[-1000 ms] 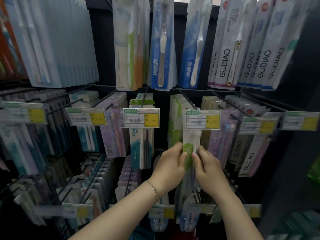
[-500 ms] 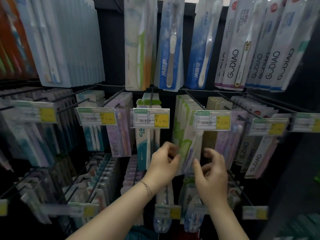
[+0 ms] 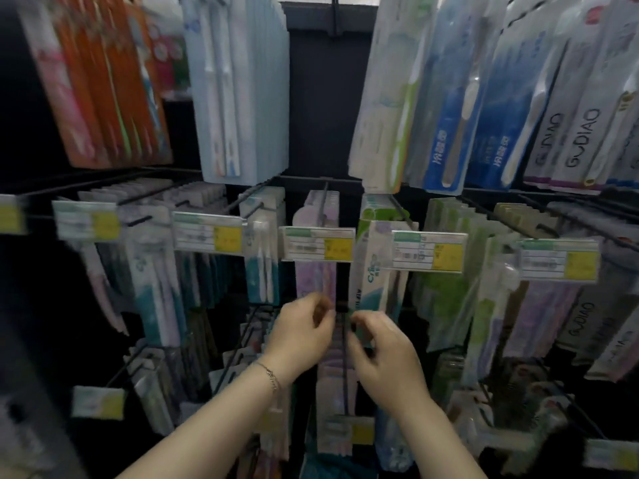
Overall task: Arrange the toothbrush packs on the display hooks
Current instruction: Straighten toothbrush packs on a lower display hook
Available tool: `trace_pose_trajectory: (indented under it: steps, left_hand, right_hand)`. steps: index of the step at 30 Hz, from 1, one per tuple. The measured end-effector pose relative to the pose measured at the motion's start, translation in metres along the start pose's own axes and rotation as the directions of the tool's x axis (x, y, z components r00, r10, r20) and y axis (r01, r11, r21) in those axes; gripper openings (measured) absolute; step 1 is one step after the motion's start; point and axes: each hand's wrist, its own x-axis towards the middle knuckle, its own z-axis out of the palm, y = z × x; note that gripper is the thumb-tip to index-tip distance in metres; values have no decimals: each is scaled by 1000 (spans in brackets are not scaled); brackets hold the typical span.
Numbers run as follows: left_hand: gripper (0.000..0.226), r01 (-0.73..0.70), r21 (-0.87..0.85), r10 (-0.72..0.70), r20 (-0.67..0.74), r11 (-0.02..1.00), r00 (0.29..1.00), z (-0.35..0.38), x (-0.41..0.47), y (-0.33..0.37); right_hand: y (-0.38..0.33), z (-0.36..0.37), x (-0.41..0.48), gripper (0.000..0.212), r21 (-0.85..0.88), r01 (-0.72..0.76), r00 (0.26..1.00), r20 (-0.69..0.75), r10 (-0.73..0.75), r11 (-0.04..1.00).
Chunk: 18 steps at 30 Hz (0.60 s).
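Toothbrush packs: hung in rows on display hooks, centre frame, behind price tags. Left hand, right hand: lower centre, fingers curled close together; cannot tell whether they pinch anything, blurred.

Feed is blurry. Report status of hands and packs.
Left hand, right hand curled beside lower hook, grip unclear. Purple packs hang just above. Price tag caps the hook end.

Left hand and right hand curl either side of a black hook
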Motion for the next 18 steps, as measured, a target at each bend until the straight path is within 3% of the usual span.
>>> trace_pose_trajectory:
  steps: [4,9,12,18]
  left_hand:
    - [6,-16,-26,17,20,1000,1000,-24,13,-24]
    - [13,79,-54,-77,32,995,997,-35,32,-45]
    - [27,135,-94,-131,54,986,990,-33,40,-54]
    - [46,206,-177,-194,83,962,978,-24,58,-63]
  right_hand:
    - [-18,22,17,41,-18,-143,987,69,144,990]
    - [-30,45,30,50,144,-255,967,67,247,956]
    - [-33,56,33,52,247,-232,971,3,238,941]
    - [-30,72,56,79,326,-250,963,-13,269,912]
